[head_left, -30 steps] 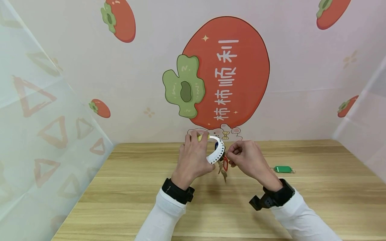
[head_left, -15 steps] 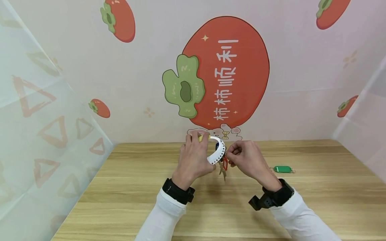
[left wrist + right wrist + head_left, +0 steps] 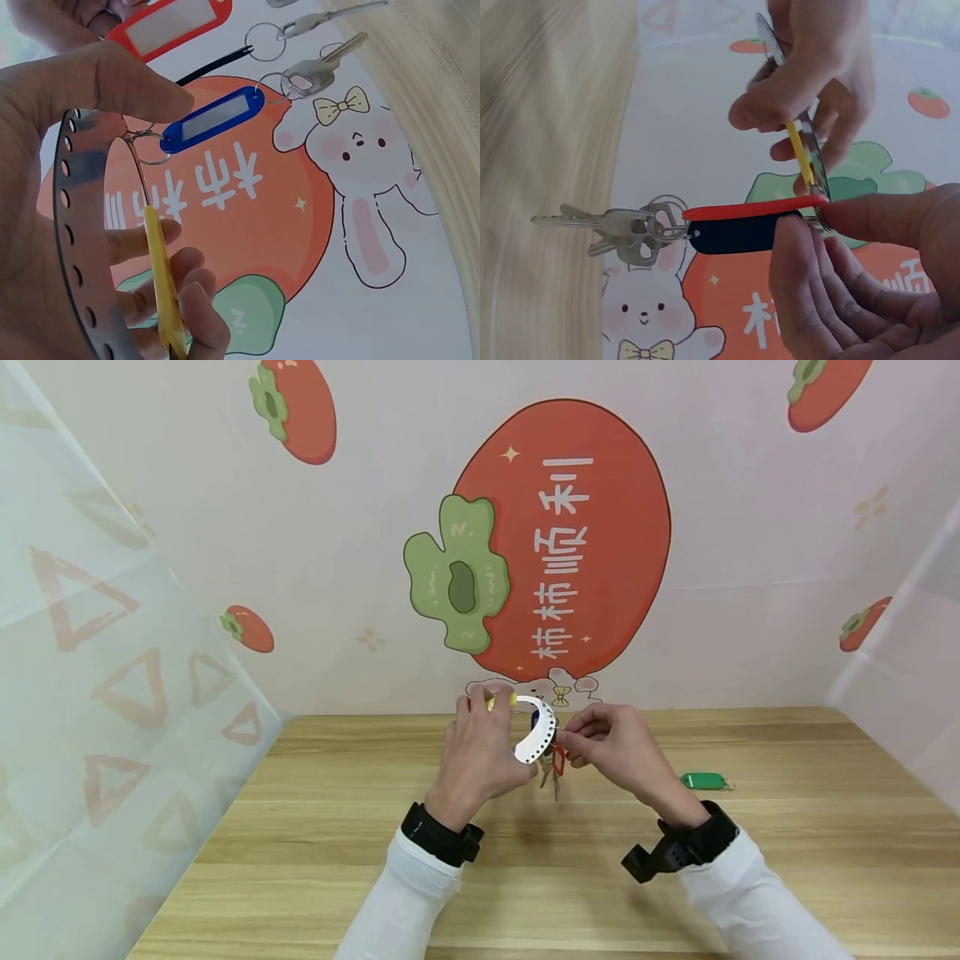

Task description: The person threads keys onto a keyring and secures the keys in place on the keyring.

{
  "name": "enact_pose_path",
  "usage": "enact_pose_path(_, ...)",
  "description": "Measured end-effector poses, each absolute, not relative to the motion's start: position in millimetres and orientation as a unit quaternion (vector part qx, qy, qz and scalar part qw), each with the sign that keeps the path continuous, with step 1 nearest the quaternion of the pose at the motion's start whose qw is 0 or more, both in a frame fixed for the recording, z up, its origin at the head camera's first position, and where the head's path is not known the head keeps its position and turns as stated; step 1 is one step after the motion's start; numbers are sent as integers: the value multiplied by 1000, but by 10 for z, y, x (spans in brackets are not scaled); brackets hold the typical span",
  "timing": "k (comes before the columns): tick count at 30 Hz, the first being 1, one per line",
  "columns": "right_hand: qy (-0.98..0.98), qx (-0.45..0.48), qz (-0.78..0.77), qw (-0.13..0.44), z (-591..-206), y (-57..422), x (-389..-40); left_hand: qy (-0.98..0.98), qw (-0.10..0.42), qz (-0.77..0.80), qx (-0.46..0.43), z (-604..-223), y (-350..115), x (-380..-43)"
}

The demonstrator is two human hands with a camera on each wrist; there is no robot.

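My left hand (image 3: 476, 756) grips a curved, pale metal band (image 3: 540, 739) with holes along its edge. A wire with a yellow sleeve (image 3: 161, 277) spans the band's opening, and the left fingers curl around that side. Close to the band's right side, my right hand (image 3: 618, 752) pinches the end of a red key tag (image 3: 750, 208) between thumb and fingers. A dark key tag (image 3: 731, 236) lies along the red one. In the left wrist view, a blue key tag (image 3: 214, 120) hangs by a ring near the wire's end. Keys (image 3: 622, 225) dangle from the tags' rings.
A green key tag (image 3: 703, 782) lies on the wooden table (image 3: 360, 860), right of the right hand. Behind the table stands a printed backdrop (image 3: 735, 610) with persimmons and a rabbit. Both wrists wear black straps with cameras (image 3: 678, 847).
The right hand has risen slightly and its wrist has shifted right. The red tag and the dangling keys sit a bit higher. The band has moved slightly left with the left hand.
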State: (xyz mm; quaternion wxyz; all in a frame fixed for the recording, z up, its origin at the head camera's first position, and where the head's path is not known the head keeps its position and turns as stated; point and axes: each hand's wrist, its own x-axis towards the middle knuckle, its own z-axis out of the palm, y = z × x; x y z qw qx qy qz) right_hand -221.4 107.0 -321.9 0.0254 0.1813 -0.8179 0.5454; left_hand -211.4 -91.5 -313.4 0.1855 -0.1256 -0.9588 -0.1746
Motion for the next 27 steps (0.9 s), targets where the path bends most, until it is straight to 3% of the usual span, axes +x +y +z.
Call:
enact_pose_path(6, -796, 174, 580, -18, -3203, 1090, -2230, -961, 177, -175, -123, -3128, -928, -2108)
enact_pose_path(19, -799, 174, 575, -7, -3203, 1084, -2228, -969, 125, -157, -141, -3112, -954, -2124)
enact_pose_path(27, -806, 189, 561, 1, -3203, 1086, -2224, -968, 142, -144, -149, -3112, -962, -2105)
